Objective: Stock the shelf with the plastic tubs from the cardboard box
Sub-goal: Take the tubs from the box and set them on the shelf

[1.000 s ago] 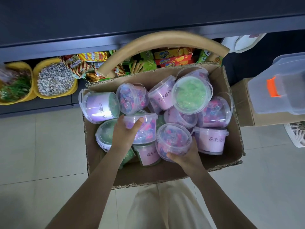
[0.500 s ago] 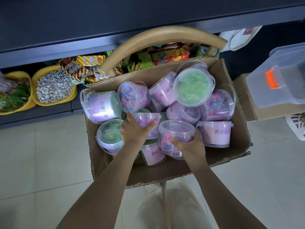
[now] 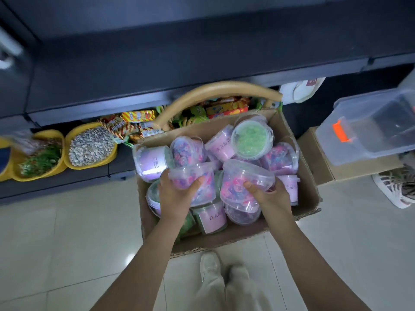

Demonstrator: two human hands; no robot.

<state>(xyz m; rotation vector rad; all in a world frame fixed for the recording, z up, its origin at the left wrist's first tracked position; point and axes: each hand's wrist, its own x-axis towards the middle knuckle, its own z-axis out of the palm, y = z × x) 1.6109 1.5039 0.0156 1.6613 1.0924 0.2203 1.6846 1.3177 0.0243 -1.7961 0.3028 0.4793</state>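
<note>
- Hands reached down into box (image 3: 224, 240) below shelf (image 3: 179, 70).
- Left hand (image 3: 176, 195) curled round left tub (image 3: 197, 176), thumb across front.
- Right hand (image 3: 270, 195) gripped right tub (image 3: 240, 182), tilted.
- Both tubs sat just over the pile in box.

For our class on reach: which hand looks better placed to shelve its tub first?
Probably the left hand: its upright tub can go straight up; the right hand holds a tilted tub.

One head-worn wide-angle view, looking steeply down and forward over the cardboard box (image 3: 224, 240) on the floor (image 3: 67, 232), close above, dark shelf (image 3: 157, 63) beyond.
</note>
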